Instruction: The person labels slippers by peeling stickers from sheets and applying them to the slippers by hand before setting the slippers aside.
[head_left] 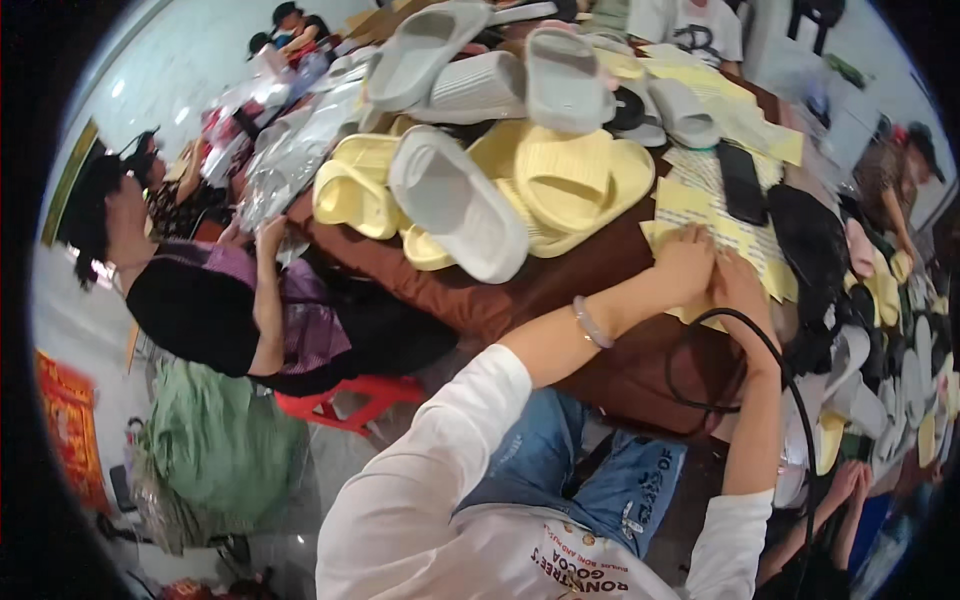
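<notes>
Both hands rest together on a pile of yellow paper slips (700, 205) on the brown table (590, 280). The left hand (686, 262) lies flat on the slips with its fingers bent down; whether it pinches one, I cannot tell. The right hand (738, 285) sits just beside it, touching it, fingers curled onto the same slips; its grip is hidden too. A pale bracelet (590, 322) is on the left wrist. A black cable (760, 350) loops over the right forearm. Just past the hands lies a black phone (742, 182). Farther away, to the left of the hands, is a heap of yellow slippers (570, 185) and grey slippers (455, 205). A person in a black top (190, 310) sits at the far left side.
</notes>
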